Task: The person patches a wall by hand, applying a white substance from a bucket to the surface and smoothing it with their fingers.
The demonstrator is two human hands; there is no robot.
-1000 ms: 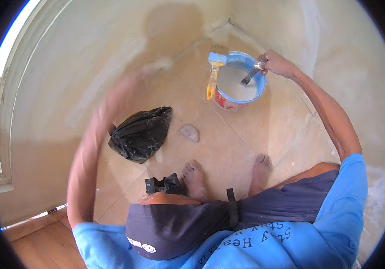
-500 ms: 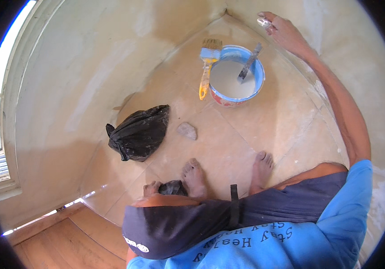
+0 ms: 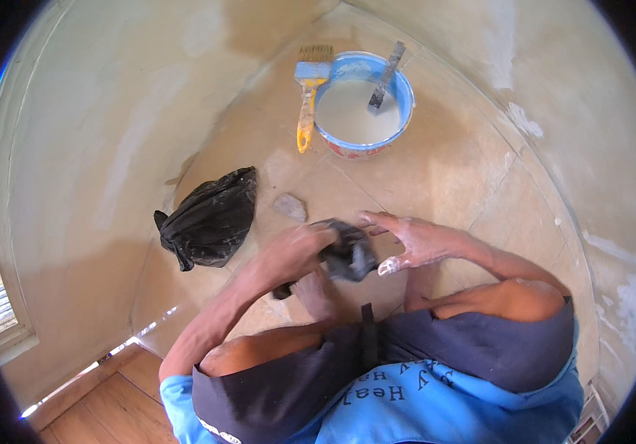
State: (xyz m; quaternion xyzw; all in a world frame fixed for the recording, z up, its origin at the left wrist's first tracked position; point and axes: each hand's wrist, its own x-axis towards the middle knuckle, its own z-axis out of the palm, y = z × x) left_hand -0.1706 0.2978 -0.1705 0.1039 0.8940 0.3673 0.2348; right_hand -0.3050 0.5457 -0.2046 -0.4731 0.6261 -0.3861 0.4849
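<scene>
My left hand (image 3: 297, 248) is closed on a small crumpled black plastic bag (image 3: 349, 255), held low in front of my knees and slightly blurred. Facing it from the other side, my right hand (image 3: 423, 240) has its thumb and fingers spread apart, with whitish smears on the thumb. Those fingers are close to the bag; whether a fingertip touches it I cannot tell. Just beyond my left hand a flat grey stone-like lump (image 3: 289, 207) lies on the tiles. A larger knotted black plastic bag (image 3: 210, 218) rests to its left.
Farther off stands a blue-rimmed bucket (image 3: 409, 111) of whitish liquid, with a smeared flat-bladed tool (image 3: 387, 80) leaning in it. A wide paintbrush (image 3: 307, 103) with a yellow handle is at its left side. Patched walls (image 3: 133, 118) meet behind; a wooden surface (image 3: 110, 403) is at lower left.
My right hand has come back from the right wall to in front of my knees. My left hand has come into view, and the small black bag is up from between my feet.
</scene>
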